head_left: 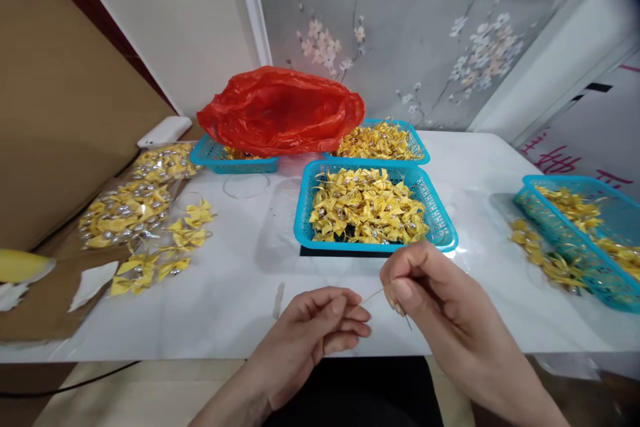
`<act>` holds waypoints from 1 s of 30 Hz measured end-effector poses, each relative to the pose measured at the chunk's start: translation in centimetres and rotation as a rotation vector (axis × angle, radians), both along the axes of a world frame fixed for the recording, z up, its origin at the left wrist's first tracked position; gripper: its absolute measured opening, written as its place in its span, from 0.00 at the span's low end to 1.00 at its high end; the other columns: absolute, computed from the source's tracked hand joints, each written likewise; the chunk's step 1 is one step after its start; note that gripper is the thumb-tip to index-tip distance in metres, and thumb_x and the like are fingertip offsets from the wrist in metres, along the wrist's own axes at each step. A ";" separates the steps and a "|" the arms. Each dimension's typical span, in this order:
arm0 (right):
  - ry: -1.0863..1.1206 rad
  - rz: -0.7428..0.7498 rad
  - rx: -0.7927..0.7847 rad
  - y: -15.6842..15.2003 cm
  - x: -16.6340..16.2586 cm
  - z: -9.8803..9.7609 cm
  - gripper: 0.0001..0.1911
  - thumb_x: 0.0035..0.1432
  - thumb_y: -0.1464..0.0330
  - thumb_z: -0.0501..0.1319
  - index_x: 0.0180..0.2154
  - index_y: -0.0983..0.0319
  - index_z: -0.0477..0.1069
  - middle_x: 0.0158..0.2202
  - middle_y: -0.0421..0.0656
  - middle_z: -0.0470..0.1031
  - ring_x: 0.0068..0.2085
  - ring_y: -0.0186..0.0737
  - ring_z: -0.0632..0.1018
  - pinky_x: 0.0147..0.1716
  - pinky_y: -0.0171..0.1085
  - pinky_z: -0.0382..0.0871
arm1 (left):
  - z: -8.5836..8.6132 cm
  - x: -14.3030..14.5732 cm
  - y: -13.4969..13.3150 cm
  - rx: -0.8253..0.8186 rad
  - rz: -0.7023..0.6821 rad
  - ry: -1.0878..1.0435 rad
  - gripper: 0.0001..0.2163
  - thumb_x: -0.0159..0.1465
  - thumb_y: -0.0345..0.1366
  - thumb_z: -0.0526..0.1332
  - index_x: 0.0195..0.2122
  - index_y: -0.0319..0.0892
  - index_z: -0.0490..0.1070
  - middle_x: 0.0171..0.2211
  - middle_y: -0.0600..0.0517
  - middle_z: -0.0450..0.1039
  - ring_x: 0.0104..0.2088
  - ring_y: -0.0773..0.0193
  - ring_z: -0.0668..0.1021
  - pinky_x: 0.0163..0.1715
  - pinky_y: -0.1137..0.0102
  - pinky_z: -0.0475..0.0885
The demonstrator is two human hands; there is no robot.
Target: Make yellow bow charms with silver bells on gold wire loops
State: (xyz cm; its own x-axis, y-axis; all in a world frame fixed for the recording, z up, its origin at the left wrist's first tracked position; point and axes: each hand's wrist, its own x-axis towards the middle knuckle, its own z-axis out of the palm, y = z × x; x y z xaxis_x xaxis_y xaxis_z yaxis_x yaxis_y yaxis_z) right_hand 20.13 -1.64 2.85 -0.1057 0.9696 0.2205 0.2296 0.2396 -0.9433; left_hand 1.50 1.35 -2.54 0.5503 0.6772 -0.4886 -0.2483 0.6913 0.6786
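Observation:
My left hand (313,333) and my right hand (430,297) meet near the front edge of the white table (240,267). Both are closed in a pinch on a thin wire (373,295) that runs between them; one short end sticks down below my right fingers. Just beyond the hands stands a blue basket (440,213) heaped with small yellow bows with silver beads (367,207).
Two more blue baskets (217,159) of bows stand at the back, one partly under a red plastic bag (283,110). A fourth basket (600,240) is at the right, with bows beside it. Loose yellow bows (145,213) cover the left side, over brown cardboard (40,307).

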 end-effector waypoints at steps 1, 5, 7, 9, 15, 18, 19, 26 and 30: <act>-0.003 -0.003 0.001 0.0 0.0 0.1 0.09 0.70 0.68 0.51 0.35 0.58 0.62 0.29 0.35 0.64 0.30 0.30 0.66 0.28 0.29 0.62 | 0.0 0.0 0.0 0.007 0.001 0.019 0.12 0.56 0.41 0.71 0.37 0.39 0.80 0.34 0.48 0.83 0.34 0.65 0.83 0.35 0.75 0.75; -0.024 -0.029 0.028 0.1 0.1 0.3 0.09 0.70 0.68 0.52 0.34 0.58 0.63 0.28 0.35 0.64 0.29 0.30 0.66 0.27 0.29 0.61 | 0.1 0.0 0.1 0.059 -0.005 0.095 0.09 0.53 0.37 0.74 0.29 0.38 0.79 0.26 0.52 0.81 0.25 0.68 0.81 0.27 0.78 0.74; -0.034 -0.036 0.038 0.1 0.1 0.4 0.09 0.70 0.68 0.51 0.34 0.58 0.62 0.28 0.35 0.64 0.28 0.30 0.66 0.27 0.29 0.62 | 0.1 0.0 0.2 0.084 -0.007 0.117 0.09 0.53 0.37 0.74 0.26 0.36 0.78 0.23 0.52 0.80 0.23 0.68 0.80 0.23 0.78 0.73; -0.041 -0.041 0.050 0.1 0.1 0.5 0.09 0.70 0.68 0.51 0.34 0.58 0.62 0.28 0.36 0.64 0.28 0.31 0.66 0.27 0.29 0.62 | 0.2 -0.2 0.2 0.094 0.009 0.124 0.10 0.53 0.37 0.73 0.24 0.35 0.78 0.22 0.51 0.79 0.21 0.68 0.80 0.22 0.78 0.73; -0.095 -0.090 0.078 -0.1 0.2 0.3 0.09 0.69 0.68 0.51 0.33 0.58 0.63 0.27 0.37 0.65 0.27 0.32 0.67 0.25 0.29 0.63 | 0.1 -1.1 0.3 -0.001 0.209 -0.002 0.09 0.56 0.40 0.72 0.26 0.41 0.78 0.35 0.52 0.82 0.35 0.67 0.82 0.35 0.76 0.77; -0.194 -0.090 0.056 -0.2 0.3 -0.6 0.08 0.68 0.69 0.52 0.34 0.58 0.62 0.27 0.36 0.65 0.27 0.32 0.67 0.25 0.30 0.64 | 0.4 -1.6 0.4 -0.071 0.303 -0.121 0.11 0.52 0.43 0.74 0.22 0.44 0.75 0.40 0.55 0.81 0.44 0.64 0.81 0.43 0.71 0.78; -0.236 -0.070 0.037 -0.2 0.3 -1.1 0.08 0.68 0.70 0.52 0.33 0.58 0.62 0.27 0.35 0.65 0.27 0.32 0.68 0.25 0.30 0.64 | 0.5 -1.8 0.4 -0.079 0.329 -0.154 0.12 0.51 0.43 0.74 0.21 0.44 0.74 0.38 0.56 0.80 0.45 0.64 0.80 0.44 0.71 0.77; -0.435 0.119 -0.041 -0.5 -0.2 -4.8 0.08 0.66 0.74 0.49 0.39 0.57 0.64 0.35 0.40 0.71 0.34 0.38 0.74 0.34 0.37 0.68 | 0.8 -2.7 0.7 0.023 0.440 -0.183 0.09 0.49 0.40 0.76 0.25 0.45 0.78 0.28 0.59 0.74 0.32 0.72 0.79 0.37 0.74 0.78; -0.557 0.108 0.005 -0.5 -0.3 -5.9 0.11 0.65 0.76 0.46 0.37 0.59 0.65 0.34 0.42 0.69 0.33 0.41 0.73 0.32 0.41 0.69 | 0.8 -3.3 1.1 0.157 0.414 -0.076 0.10 0.47 0.38 0.77 0.20 0.42 0.78 0.29 0.57 0.75 0.26 0.76 0.74 0.30 0.80 0.74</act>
